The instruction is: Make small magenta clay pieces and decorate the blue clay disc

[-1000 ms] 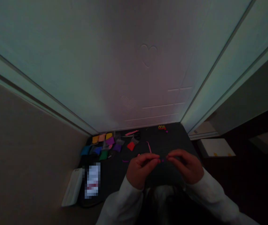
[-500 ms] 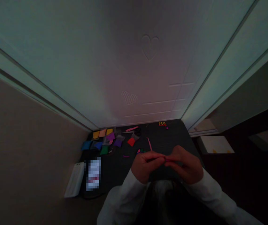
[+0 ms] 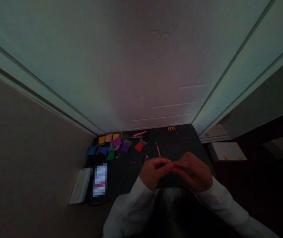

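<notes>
In the head view, my left hand (image 3: 155,172) and my right hand (image 3: 193,172) meet at the fingertips over the front of the dark table. Both are closed in a pinch around a small pink piece, possibly modelling clay, now almost wholly hidden by the fingers. Just beyond my left hand lies a pink hooked tool (image 3: 158,149), its near end covered by that hand. A small multicoloured item (image 3: 147,157) with pink and green parts sits beside it, partly covered too. Further left is a thin purple strip (image 3: 133,162).
Several coloured packets (image 3: 111,155) crowd the table's back left, with a red packet (image 3: 139,147) nearer the middle. Scissors (image 3: 143,135) and a pink tool (image 3: 139,134) lie behind. Yellow-dotted pieces (image 3: 171,128) are at the back. A blurred-out bright screen (image 3: 100,180) and a white box (image 3: 80,185) stand front left.
Both hands stay together, with fingertips slightly shifted. The bit of pink that showed between the fingers is now mostly covered. The whole view has tilted a little.
</notes>
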Available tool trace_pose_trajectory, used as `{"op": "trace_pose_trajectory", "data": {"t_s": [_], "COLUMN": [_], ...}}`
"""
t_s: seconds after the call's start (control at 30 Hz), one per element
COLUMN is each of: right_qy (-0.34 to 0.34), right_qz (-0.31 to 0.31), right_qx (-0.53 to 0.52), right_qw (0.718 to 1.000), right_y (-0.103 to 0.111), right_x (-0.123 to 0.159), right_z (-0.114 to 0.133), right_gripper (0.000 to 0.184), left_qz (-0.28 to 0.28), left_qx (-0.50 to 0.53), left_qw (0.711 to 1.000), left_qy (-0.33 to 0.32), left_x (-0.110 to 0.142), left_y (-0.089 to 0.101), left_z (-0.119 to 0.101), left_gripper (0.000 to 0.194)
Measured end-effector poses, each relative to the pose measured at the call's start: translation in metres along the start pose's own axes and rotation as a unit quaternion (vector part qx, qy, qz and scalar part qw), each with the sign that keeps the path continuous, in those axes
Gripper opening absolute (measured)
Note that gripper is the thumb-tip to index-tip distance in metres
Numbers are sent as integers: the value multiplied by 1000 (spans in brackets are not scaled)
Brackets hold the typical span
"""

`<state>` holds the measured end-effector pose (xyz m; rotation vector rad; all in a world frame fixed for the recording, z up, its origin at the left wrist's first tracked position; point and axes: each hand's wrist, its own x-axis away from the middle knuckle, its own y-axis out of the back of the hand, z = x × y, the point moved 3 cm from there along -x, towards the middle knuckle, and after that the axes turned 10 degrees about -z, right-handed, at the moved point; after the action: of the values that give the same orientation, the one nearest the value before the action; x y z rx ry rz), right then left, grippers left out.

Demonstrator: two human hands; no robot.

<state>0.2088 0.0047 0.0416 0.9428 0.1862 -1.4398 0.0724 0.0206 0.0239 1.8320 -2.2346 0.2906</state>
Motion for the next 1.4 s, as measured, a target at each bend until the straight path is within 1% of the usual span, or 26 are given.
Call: {"op": "trace_pose_trajectory", "data": {"t_s": [0.1,0.17,0.3,0.4,0.5,0.7,0.8,0.93,1.1,1.17,1.3,1.4], "right_qy": [-1,-8,-43,-67,-80,-84,-86,-88,-86,-85,-84,-74], "right_qz": [1,4,-11,-39,-56,-36,-41,-40,-32,-29,-21,-23], "right_qx": [3,3,3,9,5,-26,-29,-32,-34,-32,-31,-29], "right_qw": [1000,1000,999,997,995,996,995,995,995,995,996,997], "right_y": [-1,-1,6,14,17,10,10,11,10,10,10,9], "right_x": [0,1,0,0,0,1,2,3,2,2,1,1], "right_z": [1,0,-6,-11,-12,-6,-6,-7,-7,-7,-6,-5], "right_gripper": [32,30,27,25,25,24,24,23,21,21,23,23], "left_qz": [-10,-8,-2,-23,-38,-21,-18,-2,1,-6,-45,-46], "left_qx": [0,18,91,152,196,245,265,250,192,164,94,30], "left_qw": [1000,1000,996,988,980,969,964,968,981,986,994,998], "left_qy": [-8,-2,8,6,5,18,14,-16,-38,-42,-27,-27], "left_x": [0,0,-1,-3,-5,-8,-7,-4,-3,-2,-3,-3], "left_y": [-1,-2,2,10,14,6,3,3,4,6,11,10], "left_z": [-2,-1,6,14,20,22,20,17,14,13,14,10], "left_gripper": [14,13,12,9,6,10,13,15,16,15,7,11]}}
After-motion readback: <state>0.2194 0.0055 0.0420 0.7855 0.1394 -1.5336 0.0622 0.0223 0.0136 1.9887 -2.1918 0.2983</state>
